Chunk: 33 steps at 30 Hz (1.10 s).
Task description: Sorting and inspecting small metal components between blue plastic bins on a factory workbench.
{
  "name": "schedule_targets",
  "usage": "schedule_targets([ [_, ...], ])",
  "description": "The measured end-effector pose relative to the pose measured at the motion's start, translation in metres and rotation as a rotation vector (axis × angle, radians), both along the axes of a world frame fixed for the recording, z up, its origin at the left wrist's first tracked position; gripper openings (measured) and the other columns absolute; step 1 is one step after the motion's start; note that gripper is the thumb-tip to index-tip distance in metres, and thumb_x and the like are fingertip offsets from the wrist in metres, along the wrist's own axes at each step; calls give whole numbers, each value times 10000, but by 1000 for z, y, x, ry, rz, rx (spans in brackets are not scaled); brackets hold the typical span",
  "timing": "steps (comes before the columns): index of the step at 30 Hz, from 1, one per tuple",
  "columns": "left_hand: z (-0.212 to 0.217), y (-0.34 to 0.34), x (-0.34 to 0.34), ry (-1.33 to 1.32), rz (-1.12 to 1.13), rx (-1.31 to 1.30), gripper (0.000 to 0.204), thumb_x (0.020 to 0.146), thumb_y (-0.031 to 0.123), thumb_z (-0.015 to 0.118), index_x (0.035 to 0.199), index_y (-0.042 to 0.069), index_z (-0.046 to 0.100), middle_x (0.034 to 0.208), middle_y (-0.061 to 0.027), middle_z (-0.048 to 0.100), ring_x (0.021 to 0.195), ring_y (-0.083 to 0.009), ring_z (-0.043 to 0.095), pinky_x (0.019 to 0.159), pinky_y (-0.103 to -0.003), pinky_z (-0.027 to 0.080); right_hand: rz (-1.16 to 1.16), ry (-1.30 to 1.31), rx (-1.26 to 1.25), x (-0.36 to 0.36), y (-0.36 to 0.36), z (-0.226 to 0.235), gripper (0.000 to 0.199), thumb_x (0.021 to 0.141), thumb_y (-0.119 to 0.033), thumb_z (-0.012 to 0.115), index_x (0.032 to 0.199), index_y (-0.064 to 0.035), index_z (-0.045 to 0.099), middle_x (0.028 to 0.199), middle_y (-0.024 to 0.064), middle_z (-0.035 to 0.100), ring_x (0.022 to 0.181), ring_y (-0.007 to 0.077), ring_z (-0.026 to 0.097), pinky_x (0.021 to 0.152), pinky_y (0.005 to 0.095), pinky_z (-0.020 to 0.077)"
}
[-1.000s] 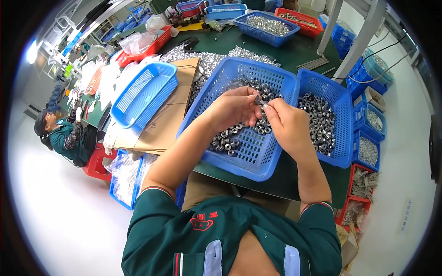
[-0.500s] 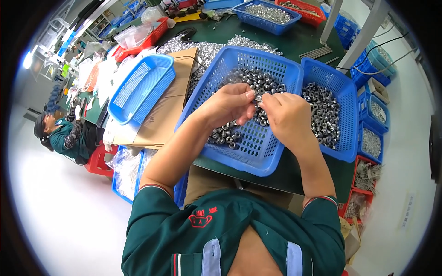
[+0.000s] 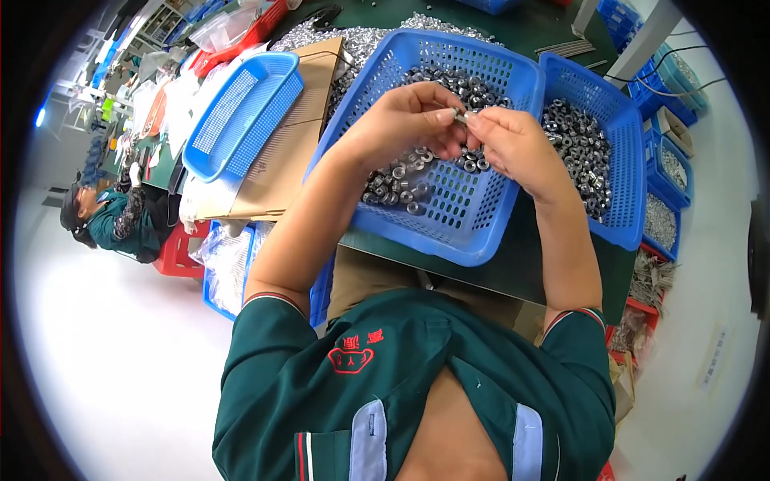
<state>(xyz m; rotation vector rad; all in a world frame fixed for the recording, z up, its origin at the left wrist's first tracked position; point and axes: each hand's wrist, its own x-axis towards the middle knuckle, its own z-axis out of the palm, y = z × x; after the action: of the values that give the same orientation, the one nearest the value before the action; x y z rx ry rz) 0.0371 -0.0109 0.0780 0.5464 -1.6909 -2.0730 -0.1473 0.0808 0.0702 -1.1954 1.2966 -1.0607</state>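
Observation:
Above the middle blue basket (image 3: 481, 255) my two hands meet at a small shiny metal part (image 3: 459, 117). My left hand (image 3: 405, 120) pinches it between thumb and curled forefinger, the other fingers bent beneath. From the other side my right hand (image 3: 520, 150) grips its right end with thumb and fingertips. The fingers cover much of it, so its exact kind cannot be made out. Below them, dark and silvery ring-shaped metal pieces (image 3: 391, 186) lie heaped in the basket; the basket's near right part shows its bare slotted bottom.
A second blue basket (image 3: 624, 218) of similar rings adjoins on the right. Leftward, a shallow blue basket (image 3: 210, 164) rests on cardboard (image 3: 281, 172). Shiny small parts (image 3: 309, 36) are heaped behind. Stacked bins (image 3: 662, 220) stand at the right; a co-worker (image 3: 116, 212) sits far left.
The view has shifted, so table and baskets sit higher in the picture. My right hand has gone from a curled fist-like grip to a fingertip pinch on the metal part.

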Motion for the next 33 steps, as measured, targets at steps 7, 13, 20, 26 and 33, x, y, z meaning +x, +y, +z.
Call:
schedule_targets([
  [7, -27, -13, -1, -434, -148, -430, 174, 799, 152, 643, 912, 20, 628, 835, -60, 624, 775, -162, 607, 674, -280, 476, -180, 283, -284, 3, 17, 17, 314, 939, -273, 544, 806, 3, 610, 581, 77, 533, 521, 142, 470, 524, 296, 393],
  [13, -35, 25, -16, -1144, -428, -1238, 302, 736, 343, 728, 843, 64, 680, 814, -132, 675, 824, -318, 659, 709, -423, 512, -157, 408, -437, 10, 21, 16, 327, 935, -279, 565, 757, -5, 555, 586, 167, 507, 497, 277, 494, 496, 363, 384],
  [20, -46, 16, -17, -1077, -499, -1200, 271, 795, 305, 684, 826, 35, 684, 800, -151, 677, 796, -300, 660, 710, -395, 507, -161, 448, -551, 11, 20, 14, 349, 940, -277, 556, 722, -7, 517, 564, 178, 472, 478, 297, 455, 478, 378, 367],
  [26, -24, -4, -13, -280, -34, 121, 245, 883, 167, 567, 1046, -15, 588, 818, -89, 624, 670, -117, 538, 609, -218, 418, -203, 425, -486, 3, 19, 22, 324, 925, -270, 566, 732, -12, 529, 578, 183, 497, 494, 316, 479, 483, 386, 377],
  [33, -20, -3, 2, 113, -9, 425, 213, 902, 112, 526, 1072, -13, 550, 890, -141, 618, 597, -90, 432, 555, -199, 368, -156, 631, -493, 4, 18, 12, 211, 900, -208, 588, 823, -12, 589, 588, 134, 523, 514, 206, 519, 519, 331, 407],
])
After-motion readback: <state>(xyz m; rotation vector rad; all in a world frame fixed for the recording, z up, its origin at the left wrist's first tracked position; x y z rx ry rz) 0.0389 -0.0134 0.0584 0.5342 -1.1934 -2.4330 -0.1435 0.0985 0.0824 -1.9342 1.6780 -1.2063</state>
